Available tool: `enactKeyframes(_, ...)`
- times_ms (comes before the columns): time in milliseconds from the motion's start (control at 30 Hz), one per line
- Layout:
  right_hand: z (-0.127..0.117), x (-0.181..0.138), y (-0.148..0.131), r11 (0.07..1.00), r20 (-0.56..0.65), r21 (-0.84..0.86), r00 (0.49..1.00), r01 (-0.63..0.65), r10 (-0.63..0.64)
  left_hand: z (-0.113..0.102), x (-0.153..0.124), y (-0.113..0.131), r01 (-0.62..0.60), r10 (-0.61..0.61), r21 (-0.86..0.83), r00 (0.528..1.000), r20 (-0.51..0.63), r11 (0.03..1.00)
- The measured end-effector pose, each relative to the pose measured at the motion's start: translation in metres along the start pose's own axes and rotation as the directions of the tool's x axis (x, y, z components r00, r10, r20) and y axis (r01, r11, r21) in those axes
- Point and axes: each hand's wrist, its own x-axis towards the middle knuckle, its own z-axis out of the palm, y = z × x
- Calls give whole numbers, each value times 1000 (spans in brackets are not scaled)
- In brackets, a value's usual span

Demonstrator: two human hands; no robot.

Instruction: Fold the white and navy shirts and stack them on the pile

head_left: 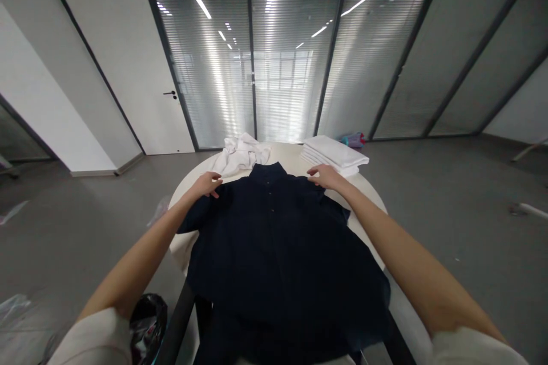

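Observation:
A dark navy short-sleeved shirt (274,245) lies spread over a round, cream-coloured table (372,194), collar at the far side and buttons facing up. Its lower part hangs over the near edge towards me. At the shirt's left shoulder seam, my left hand (208,185) has its fingers bent and pinched at the cloth. My right hand (326,175) grips the opposite shoulder between thumb and fingers. Both sleeves droop outward below the hands, the right one partly behind my forearm.
A crumpled white cloth (244,154) lies at the table's back left, and folded white cloths (334,154) are stacked at the back right. A black bin bag (148,319) stands on the floor at lower left. Glass partitions and a white door (115,57) are beyond.

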Motion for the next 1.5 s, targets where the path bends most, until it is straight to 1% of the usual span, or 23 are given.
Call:
enactKeyframes(100,27,38,-17,998,62,10,996,-64,63,27,33,13,29,-30,67,999,18,997)
enactKeyframes(167,46,53,-24,996,73,0,993,-92,92,45,42,15,30,-29,128,1000,-11,991)
enactKeyframes(267,67,63,-30,993,39,-35,993,-110,112,65,38,10,14,9,219,994,-107,976)
enactKeyframes(333,74,64,-33,992,19,-51,993,-118,119,71,30,6,7,34,256,987,-156,967)
enactKeyframes(433,70,66,-41,989,-42,-60,990,-135,132,67,22,7,-7,89,307,963,-256,952)
enactKeyframes(500,61,73,-49,988,-132,-57,982,-141,133,56,26,13,-16,157,356,914,-373,934)
enactKeyframes(567,50,86,-57,990,-249,-35,961,-133,120,44,39,21,-8,214,390,847,-487,921)
enactKeyframes(600,46,95,-60,992,-293,-20,949,-127,116,38,47,25,0,224,394,822,-524,919)
enactKeyframes(633,44,104,-63,993,-313,-5,943,-121,113,33,56,27,9,227,396,808,-544,918)
enactKeyframes(667,42,112,-64,993,-305,8,946,-115,112,30,64,29,18,221,398,809,-545,917)
enactKeyframes(700,43,120,-65,994,-272,15,956,-111,110,28,71,30,25,207,401,827,-523,916)
enactKeyframes(767,45,129,-63,996,-179,23,980,-90,93,31,81,28,26,172,420,888,-428,907)
enactKeyframes(833,47,128,-56,998,-127,28,990,-55,58,36,82,24,3,168,452,926,-337,892)
enactKeyframes(933,38,104,-35,999,-114,40,993,-4,8,42,72,18,-112,270,489,926,-265,865)
enactKeyframes(1033,21,64,1,999,-119,40,993,-4,8,47,55,18,-281,368,446,922,-119,850)
enactKeyframes(1067,16,49,15,999,-117,24,992,-33,35,50,49,19,-322,379,415,923,-62,851)
enactKeyframes(1133,12,21,42,984,-87,-52,982,-172,168,61,37,23,-362,378,355,925,23,862)
enactKeyframes(1200,19,-2,64,941,-45,-141,952,-307,303,78,27,26,-353,352,316,934,62,881)
enactKeyframes(1233,25,-11,72,924,-36,-169,939,-344,343,87,24,28,-343,336,304,939,75,889)
enactKeyframes(1300,41,-22,84,921,-56,-168,936,-351,346,103,18,28,-330,317,302,944,93,894)
enactKeyframes(1367,52,-25,91,939,-121,-65,937,-338,328,114,16,27,-337,321,315,941,101,887)
enactKeyframes(1433,54,-22,95,938,-194,78,918,-337,345,118,15,25,-356,344,330,934,97,874)
enactKeyframes(1500,48,-17,98,919,-276,180,879,-351,389,117,15,23,-369,358,333,929,97,868)
